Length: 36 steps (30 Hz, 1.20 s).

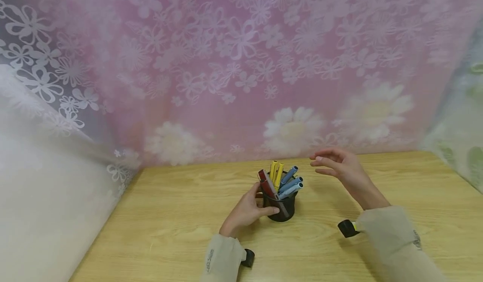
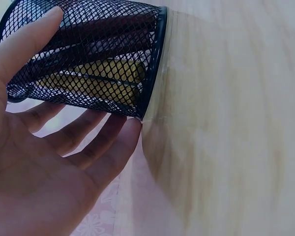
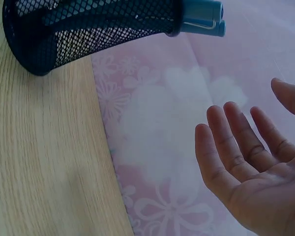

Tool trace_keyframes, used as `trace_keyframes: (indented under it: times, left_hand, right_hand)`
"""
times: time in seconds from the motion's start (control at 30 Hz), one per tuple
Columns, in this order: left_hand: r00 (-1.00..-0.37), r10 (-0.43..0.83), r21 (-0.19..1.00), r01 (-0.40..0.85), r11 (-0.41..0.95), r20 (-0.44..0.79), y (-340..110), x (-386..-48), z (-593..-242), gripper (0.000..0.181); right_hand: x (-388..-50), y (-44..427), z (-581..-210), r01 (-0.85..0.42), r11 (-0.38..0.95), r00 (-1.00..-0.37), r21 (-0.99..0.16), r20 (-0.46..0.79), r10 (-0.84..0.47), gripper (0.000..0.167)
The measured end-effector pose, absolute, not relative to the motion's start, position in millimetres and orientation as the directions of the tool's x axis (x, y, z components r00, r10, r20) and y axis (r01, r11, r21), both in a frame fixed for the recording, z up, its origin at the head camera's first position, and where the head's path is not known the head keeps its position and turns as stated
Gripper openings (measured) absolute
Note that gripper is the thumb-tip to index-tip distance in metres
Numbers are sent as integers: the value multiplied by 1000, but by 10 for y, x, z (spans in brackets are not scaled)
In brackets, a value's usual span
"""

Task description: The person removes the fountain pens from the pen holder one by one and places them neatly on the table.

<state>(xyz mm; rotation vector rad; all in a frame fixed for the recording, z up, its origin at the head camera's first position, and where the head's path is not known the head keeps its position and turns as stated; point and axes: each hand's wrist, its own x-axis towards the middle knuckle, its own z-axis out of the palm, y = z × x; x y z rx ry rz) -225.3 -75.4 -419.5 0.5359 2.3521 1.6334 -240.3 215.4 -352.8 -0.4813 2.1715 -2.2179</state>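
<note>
A black mesh pen cup (image 1: 281,210) stands upright on the wooden table, holding red, yellow (image 1: 278,176) and blue pens (image 1: 291,186). The left hand (image 1: 245,211) grips it from the left, thumb across the near side and fingers around the far side. In the left wrist view that hand (image 2: 54,162) curves about the mesh (image 2: 88,54). The right hand (image 1: 345,168) is raised to the right of the cup, apart from it, fingers loosely bent and holding nothing. The right wrist view shows this hand (image 3: 255,167) with its palm visible, away from the cup (image 3: 108,34).
The light wooden table (image 1: 170,227) runs back to a pink flowered curtain (image 1: 226,84). White sheeting (image 1: 45,181) hangs at the left and a green-patterned cloth (image 1: 460,122) at the right. Black devices (image 1: 348,228) sit at both wrists.
</note>
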Motion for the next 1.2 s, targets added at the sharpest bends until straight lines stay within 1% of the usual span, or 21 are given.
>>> trace_keyframes:
  times: [0.23, 0.47, 0.63, 0.9, 1.03, 1.2]
  left_hand:
    - [-907, 419, 934, 172, 314, 26, -760, -2227, -4211, 78]
    - [-913, 408, 942, 149, 301, 15, -763, -2218, -4196, 76]
    - [-912, 411, 956, 137, 260, 20, -776, -2215, -4184, 73]
    - [-914, 405, 964, 132, 231, 28, -806, -2217, -4194, 73]
    - [-914, 405, 965, 138, 223, 37, -816, -2231, -4199, 70]
    - [-908, 417, 969, 133, 208, 35, -809, -2242, -4209, 67]
  right_hand:
    - [-2424, 2043, -3584, -178, -47, -957, -983, 184, -223, 22]
    - [-2449, 1942, -3579, -136, -65, -956, -989, 148, -253, 17]
    - [-2455, 1889, -3582, -122, -73, -956, -990, 137, -261, 15]
    - [-2447, 1831, -3596, -109, -78, -950, -991, 127, -285, 27]
    - [-2457, 1814, -3604, -117, -71, -944, -991, 133, -302, 25]
    - [-2464, 1800, -3630, -115, -22, -935, -993, 116, -335, 20]
